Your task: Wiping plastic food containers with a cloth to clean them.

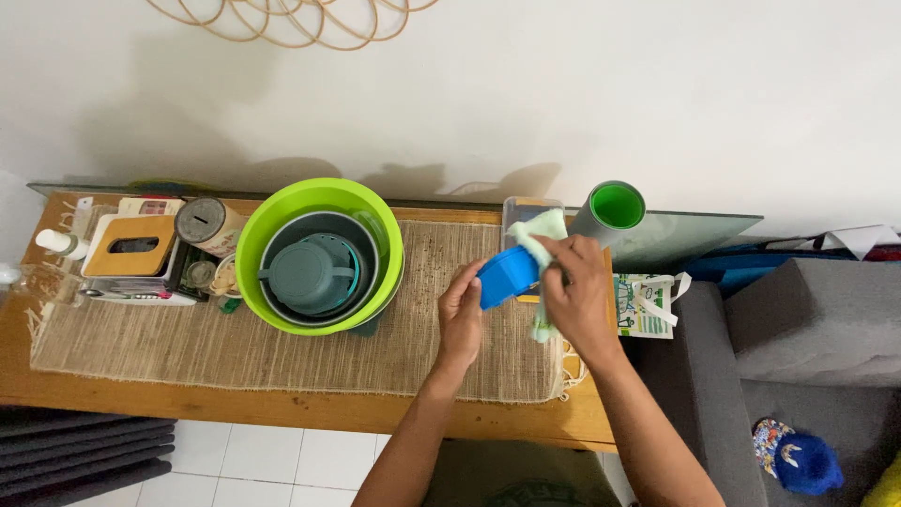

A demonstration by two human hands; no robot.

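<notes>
Both hands meet above the right half of the wooden table [282,406]. My left hand [461,317] is closed around a small blue cup [508,275], gripping it from the side with fingers curled on its wall. My right hand [576,293] pinches a pale green cloth [542,233] against the cup's upper rim, and the cloth's tail hangs down behind that hand toward the table's right edge. I cannot see into the cup; its mouth is turned away and partly covered by the cloth.

Under the hands lies a woven straw runner [216,345] that spans most of the table. Near its middle sits a lime green bowl [260,232] holding a grey bowl [366,246], and inside that a grey-teal lidded pot [308,275] with a knob. At the back right edge a grey tumbler [610,210] with a green inside lies tipped toward me, apparently empty. A clear plastic box [522,206] stands behind the cloth, mostly hidden by it. At the left end are a wooden tissue box [131,246], a round tin [208,225] and a white bottle [60,243]; the small items between them are too cluttered to make out.
</notes>
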